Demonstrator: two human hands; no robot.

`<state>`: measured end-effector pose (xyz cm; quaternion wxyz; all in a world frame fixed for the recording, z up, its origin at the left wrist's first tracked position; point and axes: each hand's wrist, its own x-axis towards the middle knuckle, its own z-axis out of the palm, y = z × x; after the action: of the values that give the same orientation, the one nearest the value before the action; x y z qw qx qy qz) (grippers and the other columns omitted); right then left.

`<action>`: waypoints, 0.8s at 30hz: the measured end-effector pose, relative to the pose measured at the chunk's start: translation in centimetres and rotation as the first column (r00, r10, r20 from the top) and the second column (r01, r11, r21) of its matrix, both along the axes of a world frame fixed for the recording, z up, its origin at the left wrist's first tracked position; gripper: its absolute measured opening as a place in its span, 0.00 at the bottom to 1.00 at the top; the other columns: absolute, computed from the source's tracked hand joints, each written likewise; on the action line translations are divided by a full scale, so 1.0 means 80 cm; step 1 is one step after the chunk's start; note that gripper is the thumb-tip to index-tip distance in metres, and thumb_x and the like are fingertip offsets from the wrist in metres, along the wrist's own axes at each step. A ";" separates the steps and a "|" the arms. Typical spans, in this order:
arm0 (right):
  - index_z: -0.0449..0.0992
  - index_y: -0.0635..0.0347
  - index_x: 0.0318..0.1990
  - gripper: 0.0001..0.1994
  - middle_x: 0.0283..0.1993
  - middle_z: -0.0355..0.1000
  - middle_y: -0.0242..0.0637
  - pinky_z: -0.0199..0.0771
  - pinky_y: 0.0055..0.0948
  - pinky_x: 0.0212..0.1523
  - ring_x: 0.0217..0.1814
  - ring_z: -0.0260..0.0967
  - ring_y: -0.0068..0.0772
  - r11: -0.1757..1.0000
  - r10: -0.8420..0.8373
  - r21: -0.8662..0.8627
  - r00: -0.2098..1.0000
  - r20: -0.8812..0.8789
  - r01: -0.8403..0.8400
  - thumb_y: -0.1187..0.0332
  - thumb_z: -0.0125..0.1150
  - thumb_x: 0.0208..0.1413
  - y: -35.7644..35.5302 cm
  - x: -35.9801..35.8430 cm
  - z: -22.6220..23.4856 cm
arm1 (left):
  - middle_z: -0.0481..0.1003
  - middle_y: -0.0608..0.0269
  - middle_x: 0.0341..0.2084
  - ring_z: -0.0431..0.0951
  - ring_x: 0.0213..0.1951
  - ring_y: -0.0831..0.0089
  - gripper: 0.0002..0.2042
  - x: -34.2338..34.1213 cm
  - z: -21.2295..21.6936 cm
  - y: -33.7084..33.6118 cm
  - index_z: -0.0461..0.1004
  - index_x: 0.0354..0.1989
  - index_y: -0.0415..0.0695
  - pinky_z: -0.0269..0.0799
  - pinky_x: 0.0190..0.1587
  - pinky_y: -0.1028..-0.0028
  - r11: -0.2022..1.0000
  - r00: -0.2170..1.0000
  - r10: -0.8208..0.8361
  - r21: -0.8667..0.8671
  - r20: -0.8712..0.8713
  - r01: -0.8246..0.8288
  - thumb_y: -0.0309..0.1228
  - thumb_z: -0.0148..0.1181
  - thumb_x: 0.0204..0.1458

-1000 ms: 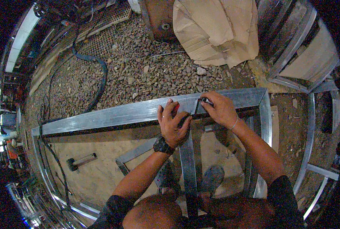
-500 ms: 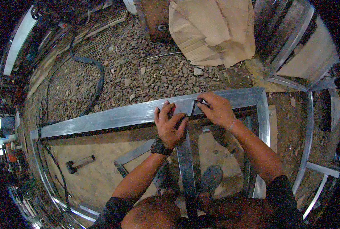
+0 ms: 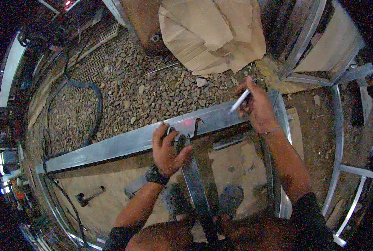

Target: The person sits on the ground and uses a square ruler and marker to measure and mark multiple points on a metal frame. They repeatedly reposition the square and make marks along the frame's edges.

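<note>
Loose gravel [image 3: 153, 98], brown dirt floor [image 3: 316, 154], dim light

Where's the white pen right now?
In the head view, the white pen is right of centre, held in your right hand, its lower end over the metal bar, below the cardboard.

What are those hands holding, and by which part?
The right hand holds a white pen by its upper end; whether the left hand grips anything is unclear.

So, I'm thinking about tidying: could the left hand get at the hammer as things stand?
Probably yes, with a reach leftward: the hammer lies inside the metal frame, and nothing seems to cover it. The left hand is at the frame's far side.
</note>
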<state>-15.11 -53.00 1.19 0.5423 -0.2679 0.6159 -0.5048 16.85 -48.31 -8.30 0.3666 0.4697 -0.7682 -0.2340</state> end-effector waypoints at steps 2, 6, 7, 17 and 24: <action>0.78 0.57 0.38 0.23 0.27 0.70 0.31 0.79 0.33 0.29 0.24 0.67 0.25 0.992 0.041 0.116 0.990 0.135 -0.057 0.44 0.55 0.69 -0.007 0.005 -0.005 | 0.67 0.45 0.65 0.63 0.69 0.41 0.35 0.033 0.010 -0.023 0.75 0.58 0.43 0.56 0.72 0.45 0.998 0.983 -0.063 -0.015 0.174 0.067 0.47 0.80 0.43; 0.75 0.57 0.38 0.14 0.28 0.77 0.32 0.71 0.30 0.25 0.25 0.72 0.24 0.994 0.080 -0.070 0.997 -0.012 -0.080 0.57 0.71 0.62 -0.009 0.025 -0.050 | 0.72 0.45 0.61 0.69 0.64 0.45 0.30 0.059 0.012 -0.064 0.74 0.60 0.42 0.61 0.67 0.48 0.990 0.956 -0.112 0.111 0.271 0.085 0.46 0.72 0.53; 0.75 0.58 0.40 0.12 0.30 0.79 0.32 0.74 0.29 0.28 0.27 0.74 0.25 0.991 0.112 -0.084 0.988 0.109 -0.103 0.67 0.75 0.57 -0.010 0.024 -0.052 | 0.73 0.45 0.59 0.71 0.62 0.45 0.27 0.058 0.016 -0.068 0.74 0.60 0.42 0.63 0.66 0.49 0.980 0.953 -0.119 0.187 0.278 0.068 0.44 0.69 0.56; 0.77 0.55 0.33 0.11 0.31 0.76 0.31 0.75 0.29 0.36 0.35 0.73 0.22 0.922 0.283 -0.143 0.876 -0.390 -0.361 0.65 0.77 0.54 0.008 0.046 -0.080 | 0.82 0.47 0.38 0.82 0.42 0.47 0.15 0.148 0.007 -0.124 0.78 0.51 0.41 0.72 0.48 0.53 0.940 0.885 0.085 0.257 0.457 -0.223 0.38 0.53 0.67; 0.69 0.56 0.27 0.14 0.27 0.76 0.36 0.72 0.32 0.29 0.28 0.71 0.23 0.896 0.278 -0.186 0.835 -0.475 -0.404 0.77 0.71 0.57 0.009 0.056 -0.085 | 0.81 0.47 0.33 0.81 0.37 0.45 0.14 0.156 0.013 -0.114 0.79 0.46 0.41 0.74 0.40 0.53 0.943 0.819 0.118 0.195 0.561 -0.269 0.38 0.52 0.68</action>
<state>-10.66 -52.32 -5.62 0.4289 -0.5541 0.5858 -0.4073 29.36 -57.44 -7.23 0.0903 0.6376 -0.7496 -0.1534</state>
